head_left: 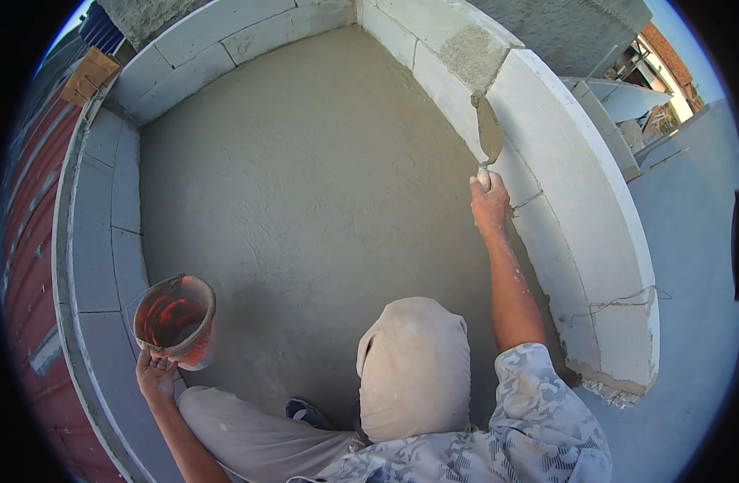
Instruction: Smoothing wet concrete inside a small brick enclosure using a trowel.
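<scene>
Left hand (pixel 154 376): at the bucket's near side, fingers against its outside; partly covered, so I cannot tell whether the grip is clamped or only propping.
Bucket (pixel 194 348): near left, beside the left wall (pixel 94 233); mouth tipped up toward the viewer, red-orange inside with dark smears, rim crusted grey.
Right hand (pixel 490 203): right side of the scene, fingers closed together around the trowel's handle.
Trowel (pixel 489 133): beyond the right hand, blade pointing far, coated grey, just beside the inner face of the right wall (pixel 574 153).
Mortar patch (pixel 472 55): rough, grey, on the right wall, beyond the blade.
Floor (pixel 305 161): smooth grey cement with faint streaks, between the walls.
Walls: pale blocks with visible joints; far wall (pixel 204 74) meets the right one at a corner.
Wire (pixel 627 298): thin, bent, across the near end of the right wall.
Clothing: patterned grey shirt (pixel 534 402), pale trousers (pixel 249 423), dark shoe (pixel 307 413) on the floor.
Outside left: red metal sheeting (pixel 38 282).
</scene>
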{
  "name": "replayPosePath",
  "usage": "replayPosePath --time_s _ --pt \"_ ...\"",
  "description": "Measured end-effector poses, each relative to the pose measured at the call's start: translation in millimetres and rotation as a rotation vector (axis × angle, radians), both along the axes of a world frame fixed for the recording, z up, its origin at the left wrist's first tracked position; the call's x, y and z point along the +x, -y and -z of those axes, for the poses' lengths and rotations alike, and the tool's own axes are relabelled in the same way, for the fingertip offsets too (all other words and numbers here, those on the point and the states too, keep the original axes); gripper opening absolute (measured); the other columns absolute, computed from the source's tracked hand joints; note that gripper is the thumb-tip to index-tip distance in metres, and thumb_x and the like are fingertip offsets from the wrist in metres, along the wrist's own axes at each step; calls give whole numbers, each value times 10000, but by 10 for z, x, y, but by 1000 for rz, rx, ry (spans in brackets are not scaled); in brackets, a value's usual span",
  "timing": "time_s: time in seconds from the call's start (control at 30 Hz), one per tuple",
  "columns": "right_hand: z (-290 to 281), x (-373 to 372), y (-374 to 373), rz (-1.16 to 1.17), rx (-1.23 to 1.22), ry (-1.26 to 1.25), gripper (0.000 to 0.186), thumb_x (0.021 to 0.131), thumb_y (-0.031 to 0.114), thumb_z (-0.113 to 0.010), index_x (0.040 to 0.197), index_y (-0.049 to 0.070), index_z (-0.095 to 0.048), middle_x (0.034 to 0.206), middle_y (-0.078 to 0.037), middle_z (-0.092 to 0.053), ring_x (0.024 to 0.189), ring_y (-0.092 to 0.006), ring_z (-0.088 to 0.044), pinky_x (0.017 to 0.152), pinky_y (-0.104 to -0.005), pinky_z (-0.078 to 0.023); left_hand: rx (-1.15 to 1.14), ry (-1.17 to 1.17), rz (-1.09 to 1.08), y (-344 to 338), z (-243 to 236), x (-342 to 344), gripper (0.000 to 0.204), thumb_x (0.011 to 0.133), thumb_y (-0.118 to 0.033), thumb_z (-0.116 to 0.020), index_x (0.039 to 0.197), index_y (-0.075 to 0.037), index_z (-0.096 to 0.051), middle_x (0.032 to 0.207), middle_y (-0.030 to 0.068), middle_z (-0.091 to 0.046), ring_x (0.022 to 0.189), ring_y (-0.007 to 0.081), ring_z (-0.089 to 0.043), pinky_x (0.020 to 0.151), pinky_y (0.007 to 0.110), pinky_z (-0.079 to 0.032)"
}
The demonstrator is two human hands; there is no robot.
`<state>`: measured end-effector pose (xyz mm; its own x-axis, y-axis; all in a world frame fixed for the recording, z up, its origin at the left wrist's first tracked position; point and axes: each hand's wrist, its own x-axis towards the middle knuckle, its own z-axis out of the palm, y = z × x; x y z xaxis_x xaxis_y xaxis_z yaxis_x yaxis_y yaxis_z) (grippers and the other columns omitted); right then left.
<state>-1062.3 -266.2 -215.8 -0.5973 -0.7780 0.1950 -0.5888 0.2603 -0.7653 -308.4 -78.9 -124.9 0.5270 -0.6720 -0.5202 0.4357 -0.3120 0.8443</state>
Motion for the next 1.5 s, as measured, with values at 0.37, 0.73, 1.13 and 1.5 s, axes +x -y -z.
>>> replayPosePath --time_s 0.37,0.73,1.13,1.5 --pt "155 7 -276 7 11 -9 330 873 217 -703 1083 -27 -632 873 -209 -677 790 -359 -667 725 -448 -517 37 0 8 88 15 -15 274 1002 -318 -541 1174 -113 -601 1056 27 -679 958 171 -641 1032 599 -363" --pt "459 437 -1135 -45 214 77 327 859 229 -709 1054 -16 -616 886 -246 -676 834 -419 -670 729 -459 -515 41 8 47 150 30 -32 302 1004 -329 -555 1192 -97 -595 1080 52 -672 994 179 -637 985 564 -401" --pt "275 95 -1042 38 103 2 332 863 211 -709 1092 -15 -624 884 -212 -675 790 -368 -661 724 -440 -513 37 -6 42 104 84 140 283 1007 -318 -554 1193 -109 -596 1077 33 -676 974 165 -640 972 550 -403" --pt "146 132 -1043 -13 44 -96 390 877 220 -699 1177 -12 -610 951 -228 -691 854 -389 -683 771 -439 -534 41 13 39 140 31 -15 267 1010 -312 -539 1177 -113 -597 1038 23 -679 946 154 -643 980 554 -403"
